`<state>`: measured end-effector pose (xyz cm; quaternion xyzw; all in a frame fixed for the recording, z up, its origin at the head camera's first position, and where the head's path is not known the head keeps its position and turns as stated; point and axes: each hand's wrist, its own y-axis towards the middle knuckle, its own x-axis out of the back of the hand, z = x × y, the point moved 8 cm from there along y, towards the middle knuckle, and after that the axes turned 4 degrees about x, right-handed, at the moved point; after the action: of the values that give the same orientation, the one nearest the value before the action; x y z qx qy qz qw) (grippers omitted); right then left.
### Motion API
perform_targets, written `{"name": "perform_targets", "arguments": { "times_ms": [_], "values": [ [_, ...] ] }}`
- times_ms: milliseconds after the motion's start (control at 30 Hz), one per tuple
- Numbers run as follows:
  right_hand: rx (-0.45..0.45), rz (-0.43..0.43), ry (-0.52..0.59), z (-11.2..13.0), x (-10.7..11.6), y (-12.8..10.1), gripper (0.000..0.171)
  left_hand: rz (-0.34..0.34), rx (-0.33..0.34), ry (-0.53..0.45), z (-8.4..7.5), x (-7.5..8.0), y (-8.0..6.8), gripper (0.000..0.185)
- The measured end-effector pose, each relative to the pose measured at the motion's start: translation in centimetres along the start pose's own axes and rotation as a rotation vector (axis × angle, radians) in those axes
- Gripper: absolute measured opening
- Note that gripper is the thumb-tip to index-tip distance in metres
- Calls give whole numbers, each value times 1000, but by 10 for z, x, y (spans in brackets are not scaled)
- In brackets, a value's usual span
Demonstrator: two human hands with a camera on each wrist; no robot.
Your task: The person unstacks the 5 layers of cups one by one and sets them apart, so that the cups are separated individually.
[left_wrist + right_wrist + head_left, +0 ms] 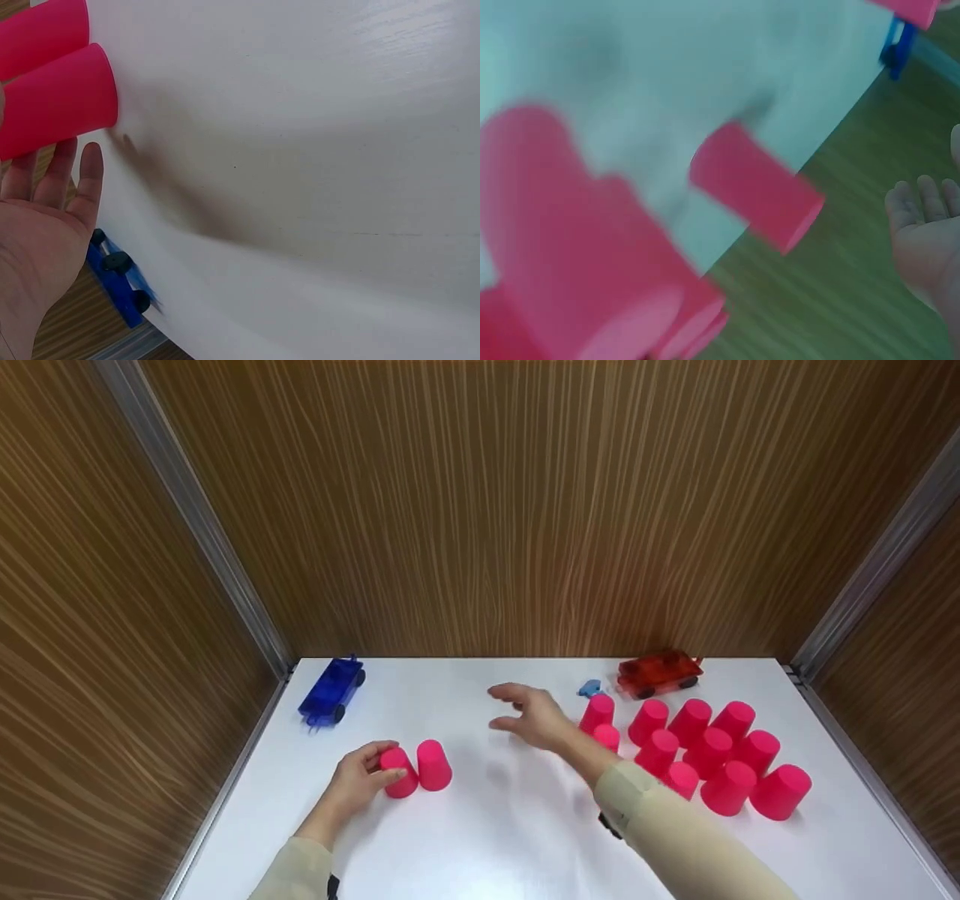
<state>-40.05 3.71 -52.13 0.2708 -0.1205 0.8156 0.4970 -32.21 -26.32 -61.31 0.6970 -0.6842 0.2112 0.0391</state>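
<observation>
In the head view, two pink cups stand upside down side by side at the left middle of the white table. My left hand (356, 780) holds the left cup (400, 781) between thumb and fingers; the other cup (434, 766) is close on its right. The left wrist view shows the fingers along the side of the held cup (64, 101), the thumb mostly out of frame. My right hand (536, 720) is in the air, thumb and fingers spread apart with nothing between them. It lies between that pair and several upside-down pink cups (709, 754) on the right.
A blue toy cart (332, 690) sits at the back left of the table. At the back right is a red toy cart (660, 671), with a small light-blue piece (591, 688) beside it. Wood-patterned panels (480, 510) enclose the back and both sides.
</observation>
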Motion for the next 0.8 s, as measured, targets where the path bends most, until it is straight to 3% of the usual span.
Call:
{"name": "perform_targets", "arguments": {
  "times_ms": [333,800],
  "values": [
    [-6,46,139,6,-74,0,57,3,-16,33,-2,0,0,56],
    [-70,7,280,-13,-133,-1,63,9,-5,53,0,1,0,58]
  ]
}}
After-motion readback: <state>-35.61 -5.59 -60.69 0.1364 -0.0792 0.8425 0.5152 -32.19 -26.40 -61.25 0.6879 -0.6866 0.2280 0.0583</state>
